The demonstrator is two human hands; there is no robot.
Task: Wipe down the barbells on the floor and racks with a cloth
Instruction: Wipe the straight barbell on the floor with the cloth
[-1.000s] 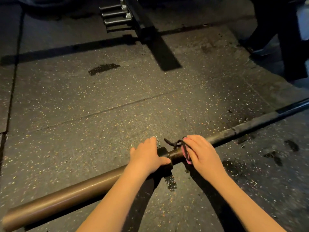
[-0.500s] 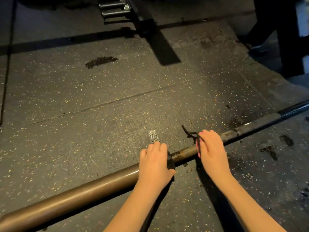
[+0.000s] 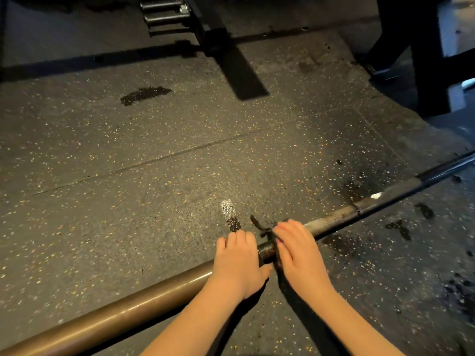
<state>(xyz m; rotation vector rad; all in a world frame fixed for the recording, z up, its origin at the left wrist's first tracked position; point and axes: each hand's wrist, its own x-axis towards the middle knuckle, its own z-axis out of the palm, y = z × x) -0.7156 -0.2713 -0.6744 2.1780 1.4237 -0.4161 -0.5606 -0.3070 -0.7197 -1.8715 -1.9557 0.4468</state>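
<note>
A barbell (image 3: 334,220) lies on the speckled rubber floor (image 3: 128,201), running from the near left corner up toward the far right edge. Its thick bronze sleeve (image 3: 115,312) fills the near left stretch, and the thinner dark shaft (image 3: 390,199) continues to the right, with a small white mark (image 3: 377,195) on top of it. The left hand (image 3: 239,263) is laid over the bar where the sleeve ends, fingers curled down over the far side and thumb toward the right, gripping it. Just beside it, with a short piece of dark collar showing between the two, the right hand (image 3: 298,255) wraps over the start of the shaft, its fingers curled around a dark cloth (image 3: 266,231) pressed against the metal. A twisted tail of the cloth sticks out past the fingertips toward the far left, and a sliver of pink shows at the hand's edge. A bright scuffed streak (image 3: 227,206) marks the floor just beyond the left hand. Dark wet patches spot the floor: one far off to the left (image 3: 145,95), others near the shaft on the right (image 3: 398,228). At the far edge stands a rack (image 3: 203,24) with horizontal metal pegs (image 3: 164,11), and a black frame (image 3: 426,60) rises at the far right.
</note>
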